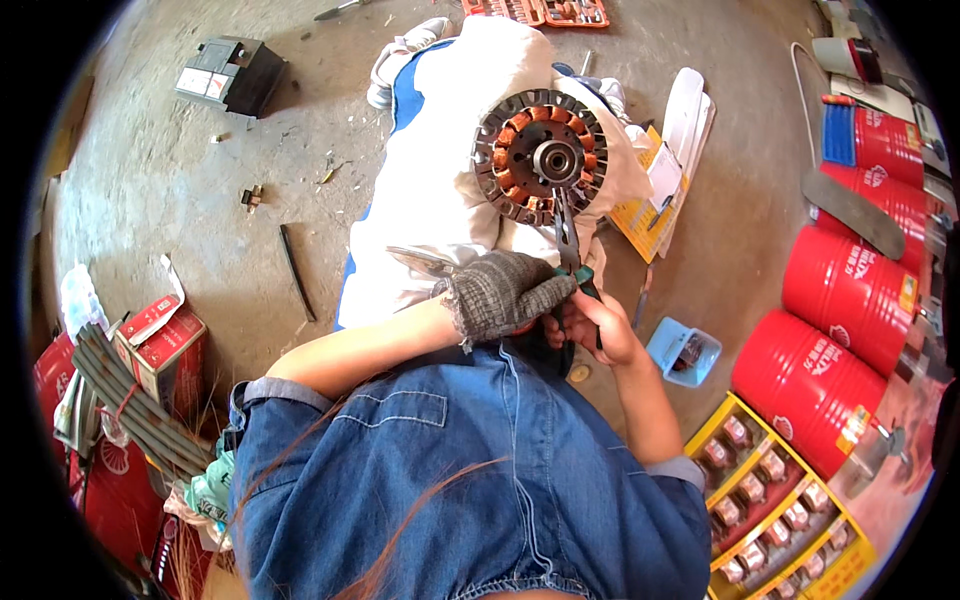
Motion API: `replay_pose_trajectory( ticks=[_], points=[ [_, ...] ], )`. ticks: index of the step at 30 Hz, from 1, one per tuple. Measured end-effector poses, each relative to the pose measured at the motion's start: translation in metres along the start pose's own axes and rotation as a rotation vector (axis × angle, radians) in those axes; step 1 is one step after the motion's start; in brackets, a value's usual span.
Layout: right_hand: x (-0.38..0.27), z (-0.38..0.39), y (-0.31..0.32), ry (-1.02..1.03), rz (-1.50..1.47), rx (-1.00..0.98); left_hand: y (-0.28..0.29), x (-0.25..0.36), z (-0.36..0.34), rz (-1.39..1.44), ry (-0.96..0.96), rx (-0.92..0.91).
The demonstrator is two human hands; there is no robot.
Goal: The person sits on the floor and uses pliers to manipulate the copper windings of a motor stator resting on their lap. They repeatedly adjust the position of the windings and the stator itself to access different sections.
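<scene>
A round motor stator (501, 178) with copper windings and a dark centre hub lies on the white cloth (430, 170) over my lap. Slim-jawed pliers (567, 235) with green-and-black handles point away from me, their tips against the stator just below the hub ring. My left hand (510, 292), in a grey knitted glove, is closed with its fingertips on the upper part of the pliers' handles. My bare right hand (608, 328) wraps round the handles from the right. The glove and fingers hide part of the grips.
A black battery (250, 78) and a dark strip (297, 272) lie on the floor to the left. Red drums (810, 390) line the right side, near a blue plastic tray (684, 352) and a yellow rack (735, 405). An orange tool case (540, 12) sits far ahead.
</scene>
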State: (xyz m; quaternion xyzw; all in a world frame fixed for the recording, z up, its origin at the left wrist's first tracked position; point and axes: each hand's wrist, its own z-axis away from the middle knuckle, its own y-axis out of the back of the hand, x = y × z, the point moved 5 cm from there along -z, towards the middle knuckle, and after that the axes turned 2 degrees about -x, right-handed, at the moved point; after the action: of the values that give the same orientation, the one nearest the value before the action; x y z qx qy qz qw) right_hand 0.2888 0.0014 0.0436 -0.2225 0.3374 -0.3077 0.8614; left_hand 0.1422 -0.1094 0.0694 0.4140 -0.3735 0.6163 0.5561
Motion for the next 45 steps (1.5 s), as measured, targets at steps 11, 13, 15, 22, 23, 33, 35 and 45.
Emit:
replay_pose_trajectory(
  ticks=[11,13,15,22,23,33,35,45],
  points=[
    [0.001,-0.001,-0.03,-0.065,-0.157,-0.014,-0.013,-0.007,-0.016,-0.222,-0.103,0.036],
    [0.003,-0.004,-0.034,-0.072,-0.206,-0.072,-0.014,-0.008,-0.027,0.172,0.149,-0.15],
    [0.008,-0.009,-0.035,-0.085,-0.254,-0.144,-0.021,-0.013,-0.036,0.319,0.002,-0.196],
    [0.02,-0.009,-0.026,-0.148,-0.181,-0.058,-0.031,-0.009,-0.032,0.555,0.384,-0.03],
    [0.023,-0.009,-0.025,-0.115,-0.176,-0.074,-0.033,-0.013,-0.034,0.539,0.365,0.036],
    [0.049,-0.02,-0.023,-0.114,-0.594,-0.341,-0.032,-0.015,-0.034,0.156,0.329,0.28],
    [0.043,-0.018,-0.027,-0.188,-0.477,-0.146,-0.032,-0.014,-0.033,0.219,0.393,0.329],
    [0.054,-0.033,-0.009,-0.155,-0.404,-0.152,-0.038,-0.016,-0.031,0.144,0.436,0.389]
  ],
)
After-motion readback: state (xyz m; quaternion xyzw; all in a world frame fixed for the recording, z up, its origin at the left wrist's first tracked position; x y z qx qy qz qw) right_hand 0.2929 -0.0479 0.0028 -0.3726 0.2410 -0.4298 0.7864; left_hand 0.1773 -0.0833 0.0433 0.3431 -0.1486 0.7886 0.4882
